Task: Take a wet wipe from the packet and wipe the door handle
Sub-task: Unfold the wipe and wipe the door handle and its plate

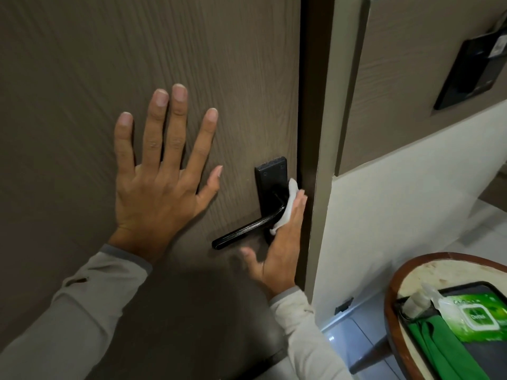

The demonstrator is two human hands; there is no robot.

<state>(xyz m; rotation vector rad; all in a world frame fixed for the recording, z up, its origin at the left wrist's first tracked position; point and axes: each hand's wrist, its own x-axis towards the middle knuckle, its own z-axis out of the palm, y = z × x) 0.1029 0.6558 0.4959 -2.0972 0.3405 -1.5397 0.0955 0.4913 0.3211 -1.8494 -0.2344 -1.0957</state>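
Observation:
A black lever door handle (247,231) on a black backplate (270,176) sits on the brown wood-grain door (82,78). My right hand (282,242) presses a white wet wipe (289,204) against the handle's pivot end, beside the backplate. Flat on the door to the left of the handle lies my left hand (162,182), fingers spread and holding nothing. The green wet wipe packet (477,316) lies at the lower right with its lid flap lifted and a wipe sticking out.
The packet rests in a black tray (488,286) on a round table with a brown rim (389,311), next to a green cloth (441,346). A black card reader panel (472,72) hangs on the wall right of the door frame (321,133).

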